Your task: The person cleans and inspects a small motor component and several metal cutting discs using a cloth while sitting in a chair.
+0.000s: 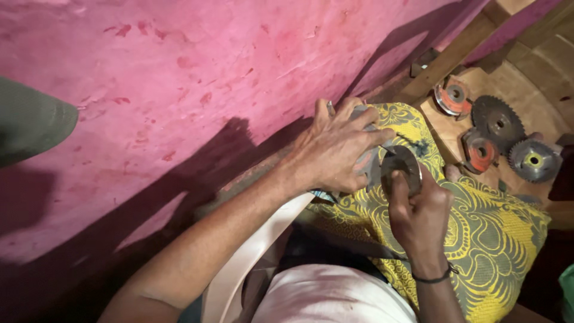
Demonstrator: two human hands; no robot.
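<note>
The left hand (335,149) lies with its fingers spread over a grey part (366,161) on the yellow cloth (490,221) that covers the lap. The right hand (418,212), just beside it, has its fingers closed around one round metal disc (402,167), which touches the grey part. Beyond the cloth, four toothed discs rest on a wooden board (445,128): two orange ones (452,97) and two grey ones (497,121). A pink wall (179,90) stands left of the cloth.

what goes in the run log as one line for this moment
left hand: grips grey part | right hand: holds metal disc against it | over yellow cloth | saw blades on wood floor beyond
</note>
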